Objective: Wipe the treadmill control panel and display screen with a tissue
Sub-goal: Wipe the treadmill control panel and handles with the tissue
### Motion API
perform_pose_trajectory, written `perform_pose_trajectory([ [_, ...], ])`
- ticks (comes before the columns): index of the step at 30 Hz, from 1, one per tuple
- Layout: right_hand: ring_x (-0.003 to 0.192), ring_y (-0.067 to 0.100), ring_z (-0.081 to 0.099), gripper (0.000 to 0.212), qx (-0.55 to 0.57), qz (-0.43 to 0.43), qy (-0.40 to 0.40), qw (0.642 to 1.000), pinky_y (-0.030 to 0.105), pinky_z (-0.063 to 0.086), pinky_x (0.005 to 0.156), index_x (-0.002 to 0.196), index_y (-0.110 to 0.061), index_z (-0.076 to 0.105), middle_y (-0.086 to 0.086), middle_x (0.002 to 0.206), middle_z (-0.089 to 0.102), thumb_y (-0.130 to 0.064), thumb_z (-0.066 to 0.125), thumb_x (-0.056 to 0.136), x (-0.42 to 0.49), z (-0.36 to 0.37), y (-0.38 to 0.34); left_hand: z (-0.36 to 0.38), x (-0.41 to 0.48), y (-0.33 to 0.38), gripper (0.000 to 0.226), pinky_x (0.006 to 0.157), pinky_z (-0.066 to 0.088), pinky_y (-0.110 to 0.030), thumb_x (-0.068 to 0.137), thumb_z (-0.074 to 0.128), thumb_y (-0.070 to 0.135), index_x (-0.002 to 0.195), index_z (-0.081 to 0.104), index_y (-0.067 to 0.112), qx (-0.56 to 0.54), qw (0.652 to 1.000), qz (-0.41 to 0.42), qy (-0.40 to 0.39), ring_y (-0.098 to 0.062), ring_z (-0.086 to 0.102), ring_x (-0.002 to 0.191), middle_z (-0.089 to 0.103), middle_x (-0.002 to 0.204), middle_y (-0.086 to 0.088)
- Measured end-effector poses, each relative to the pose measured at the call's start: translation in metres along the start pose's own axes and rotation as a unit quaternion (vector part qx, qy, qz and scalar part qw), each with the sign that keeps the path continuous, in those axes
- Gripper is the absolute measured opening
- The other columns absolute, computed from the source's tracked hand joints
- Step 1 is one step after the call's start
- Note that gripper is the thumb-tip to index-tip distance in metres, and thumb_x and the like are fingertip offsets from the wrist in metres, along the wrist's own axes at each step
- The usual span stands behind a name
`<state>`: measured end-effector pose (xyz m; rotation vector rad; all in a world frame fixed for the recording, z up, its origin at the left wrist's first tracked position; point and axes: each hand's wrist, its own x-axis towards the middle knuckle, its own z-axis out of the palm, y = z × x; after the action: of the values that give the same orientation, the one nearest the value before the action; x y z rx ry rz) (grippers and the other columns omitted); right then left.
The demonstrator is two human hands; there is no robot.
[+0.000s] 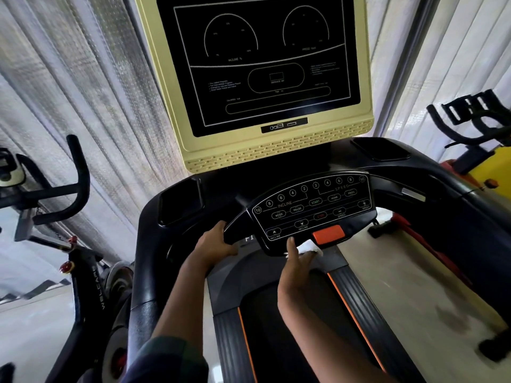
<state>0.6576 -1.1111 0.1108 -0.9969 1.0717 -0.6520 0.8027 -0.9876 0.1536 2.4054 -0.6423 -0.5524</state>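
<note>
The black control panel [312, 211] with round buttons and an orange safety key [328, 234] sits in the middle of the treadmill console. Above it stands the dark display screen [260, 62] in a cream frame. My left hand [214, 240] grips the panel's left end. My right hand [297, 261] is at the panel's lower edge, thumb on the panel face, and holds a crumpled white tissue [311, 248] against the underside below the orange key. Much of the tissue is hidden by my fingers and the panel.
The treadmill belt [293, 327] with orange-striped side rails runs below my arms. Exercise bikes stand at the left [77, 217] and the right [475, 128]. Pale curtains hang behind the console. Cup holders flank the screen base.
</note>
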Motion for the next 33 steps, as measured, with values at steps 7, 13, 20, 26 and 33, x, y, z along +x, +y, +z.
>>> perform_pose_trajectory([
  [7, 0.151, 0.016, 0.017, 0.121, -0.017, -0.058, -0.088, 0.994, 0.037, 0.017, 0.125, 0.158, -0.014, -0.010, 0.010, 0.166, 0.007, -0.073, 0.053, 0.073, -0.028, 0.013, 0.010, -0.006, 0.001, -0.003, 0.049, 0.068, 0.049, -0.027, 0.073, 0.077, 0.016, 0.112, 0.048, 0.027, -0.041, 0.999, 0.009, -0.031, -0.011, 0.062, 0.083, 0.065, 0.093, 0.001],
  [13, 0.148, 0.015, -0.031, 0.115, -0.180, -0.202, -0.081, 0.959, 0.045, 0.007, 0.126, 0.155, -0.013, -0.019, 0.007, 0.156, -0.041, -0.087, 0.028, 0.081, -0.033, 0.026, 0.038, -0.006, 0.001, -0.005, 0.044, 0.060, 0.043, -0.016, 0.080, 0.073, 0.009, 0.112, 0.049, 0.028, -0.072, 0.997, 0.011, -0.039, -0.007, 0.062, 0.081, 0.065, 0.092, 0.003],
  [20, 0.153, 0.029, -0.019, 0.080, -0.467, -0.334, -0.038, 0.818, 0.047, 0.009, 0.125, 0.158, -0.009, -0.005, 0.016, 0.165, -0.020, -0.051, 0.034, 0.102, -0.050, 0.019, 0.059, -0.007, 0.004, -0.007, 0.071, 0.078, 0.048, -0.031, 0.069, 0.074, 0.030, 0.133, 0.047, 0.021, -0.055, 0.997, -0.012, -0.047, -0.022, 0.064, 0.099, 0.066, 0.111, -0.006],
  [26, 0.155, 0.024, -0.010, 0.076, -0.516, -0.371, -0.024, 0.772, 0.047, 0.014, 0.125, 0.160, -0.009, 0.003, 0.010, 0.168, -0.008, -0.042, 0.040, 0.103, -0.036, 0.006, 0.044, -0.003, 0.006, -0.011, 0.079, 0.074, 0.051, -0.030, 0.066, 0.073, 0.034, 0.138, 0.046, 0.017, -0.043, 0.999, -0.018, -0.026, -0.014, 0.066, 0.088, 0.067, 0.104, -0.002],
  [33, 0.154, 0.031, 0.009, 0.076, -0.516, -0.333, 0.043, 0.788, 0.048, 0.019, 0.123, 0.156, 0.002, 0.018, 0.020, 0.165, 0.014, -0.043, 0.040, 0.099, -0.005, -0.010, 0.022, 0.009, 0.006, -0.001, 0.048, 0.073, 0.054, -0.033, 0.063, 0.085, 0.038, 0.101, 0.059, 0.026, 0.005, 0.998, -0.015, 0.053, -0.015, 0.065, 0.081, 0.068, 0.088, 0.007],
])
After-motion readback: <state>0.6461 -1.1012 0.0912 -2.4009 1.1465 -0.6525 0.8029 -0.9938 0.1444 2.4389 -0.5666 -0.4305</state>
